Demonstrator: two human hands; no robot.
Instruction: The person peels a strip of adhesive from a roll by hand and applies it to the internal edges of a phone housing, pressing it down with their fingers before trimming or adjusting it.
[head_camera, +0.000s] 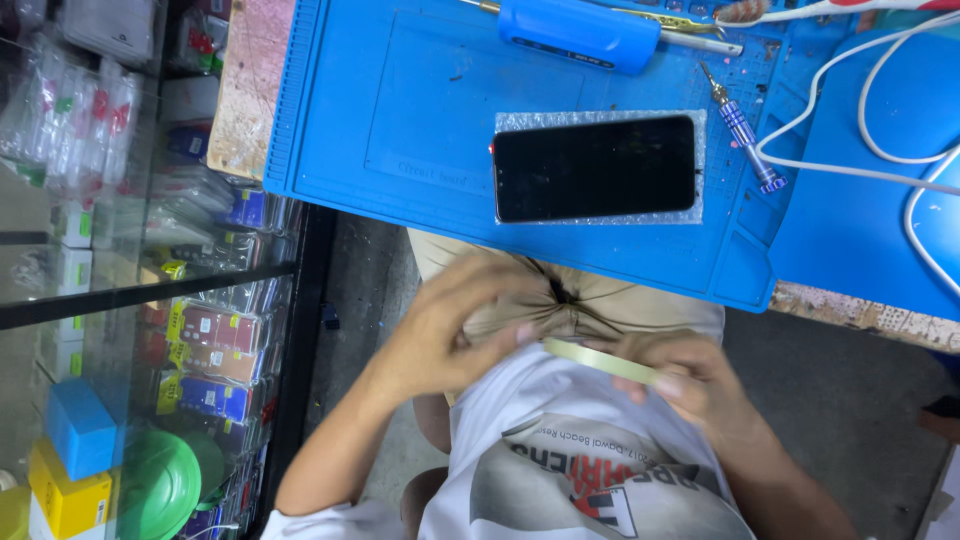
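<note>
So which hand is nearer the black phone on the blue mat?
Left. The left hand sits just below the phone's left end; the right hand is lower, holding the tape roll.

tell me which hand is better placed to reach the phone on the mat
Probably the left hand: it sits closer under the phone, fingers loose. The right hand is pinching the tape roll.
</note>
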